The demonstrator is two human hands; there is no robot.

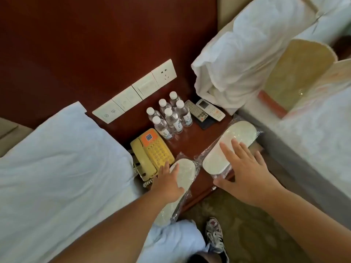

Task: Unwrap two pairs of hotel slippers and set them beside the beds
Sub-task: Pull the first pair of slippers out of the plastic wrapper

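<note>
Two packs of white hotel slippers in clear plastic wrap lie on the dark wooden nightstand [191,137] between two beds. The left slipper pack [185,170] overhangs the nightstand's front edge, and my left hand [168,182] rests flat on top of it, fingers spread. The right slipper pack [230,141] lies diagonally near the right bed. My right hand [245,170] lies over its near half with the fingers apart and the thumb by the pack's near end. Neither hand is closed around a pack.
On the nightstand stand several water bottles [169,116], a yellow telephone [152,153] and two remote controls [206,110]. A white-sheeted bed [57,168] is on the left, another bed [313,130] on the right. Patterned carpet [247,234] and my shoe [214,234] are below.
</note>
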